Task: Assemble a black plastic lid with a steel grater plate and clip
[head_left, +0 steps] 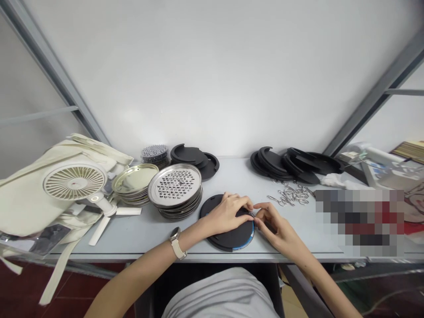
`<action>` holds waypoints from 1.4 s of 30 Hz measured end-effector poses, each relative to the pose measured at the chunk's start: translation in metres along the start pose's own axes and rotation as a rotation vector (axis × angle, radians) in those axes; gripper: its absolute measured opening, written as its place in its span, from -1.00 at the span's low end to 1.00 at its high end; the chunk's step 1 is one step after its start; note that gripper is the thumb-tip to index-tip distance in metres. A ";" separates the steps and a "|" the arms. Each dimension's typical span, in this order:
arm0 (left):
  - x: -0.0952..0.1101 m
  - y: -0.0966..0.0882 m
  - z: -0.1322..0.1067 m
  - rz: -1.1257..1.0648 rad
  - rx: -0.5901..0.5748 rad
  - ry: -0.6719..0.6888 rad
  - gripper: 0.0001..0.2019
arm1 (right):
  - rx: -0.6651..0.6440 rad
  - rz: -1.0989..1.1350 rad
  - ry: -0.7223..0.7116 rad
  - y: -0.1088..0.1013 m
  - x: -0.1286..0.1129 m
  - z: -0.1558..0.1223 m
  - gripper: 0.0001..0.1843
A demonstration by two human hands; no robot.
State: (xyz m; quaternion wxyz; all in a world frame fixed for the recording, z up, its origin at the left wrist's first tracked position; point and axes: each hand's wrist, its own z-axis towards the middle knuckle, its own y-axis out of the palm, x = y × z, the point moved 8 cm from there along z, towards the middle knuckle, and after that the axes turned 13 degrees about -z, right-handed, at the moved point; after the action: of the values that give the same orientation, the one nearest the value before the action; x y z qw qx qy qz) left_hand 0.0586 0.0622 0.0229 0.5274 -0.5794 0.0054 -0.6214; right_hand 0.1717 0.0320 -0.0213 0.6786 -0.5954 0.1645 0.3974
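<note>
A black round plastic disc (228,236) lies on the table in front of me, with a blue strip showing along its right front edge. My left hand (228,214) rests across the disc, its fingers bent and its thumb and index finger closed at the right rim. Meeting it there, my right hand (273,225) pinches with thumb and fingertips. Something thin and dark shows between the fingertips, too small to make out. Behind my right hand lies a loose pile of small metal wire hooks (293,194).
Left of the disc stand a stack of perforated metal grater discs (175,185) and a stack of plain metal discs (135,179). Black round trays (188,154) and more black trays (271,161) sit near the wall. A white fan (74,181) and cream bag (29,198) occupy the left.
</note>
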 end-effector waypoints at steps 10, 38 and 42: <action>0.001 0.001 -0.001 -0.020 -0.021 0.007 -0.89 | -0.018 0.039 -0.007 0.002 -0.002 0.001 -0.77; -0.003 -0.007 0.000 -0.004 0.109 -0.025 -0.83 | 0.060 0.087 0.053 -0.003 0.009 0.003 -0.84; -0.002 -0.008 0.000 0.028 0.122 -0.016 -0.82 | 0.088 0.132 0.043 -0.004 0.010 0.004 -0.81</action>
State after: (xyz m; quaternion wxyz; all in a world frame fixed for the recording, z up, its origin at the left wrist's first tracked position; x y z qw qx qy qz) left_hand 0.0528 0.0669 0.0264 0.5702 -0.5510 -0.0286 -0.6087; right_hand 0.1806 0.0390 -0.0246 0.6728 -0.5613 0.2349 0.4208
